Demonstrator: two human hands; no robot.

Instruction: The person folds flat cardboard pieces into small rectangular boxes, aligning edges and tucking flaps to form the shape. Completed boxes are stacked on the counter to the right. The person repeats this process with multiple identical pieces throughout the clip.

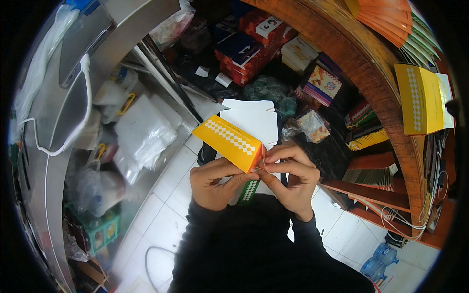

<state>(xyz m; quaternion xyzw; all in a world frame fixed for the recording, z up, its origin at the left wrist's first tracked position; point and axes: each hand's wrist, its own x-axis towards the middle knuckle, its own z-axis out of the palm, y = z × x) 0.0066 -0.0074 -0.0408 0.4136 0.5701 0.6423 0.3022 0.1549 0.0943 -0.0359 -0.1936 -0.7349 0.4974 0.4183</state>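
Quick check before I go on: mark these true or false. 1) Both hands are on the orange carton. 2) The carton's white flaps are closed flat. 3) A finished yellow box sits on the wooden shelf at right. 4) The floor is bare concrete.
1) True: the left hand and right hand both grip the orange carton.
2) False: the white flaps stand open behind it.
3) True: the yellow box rests on the wooden shelf.
4) False: the floor is white tile.
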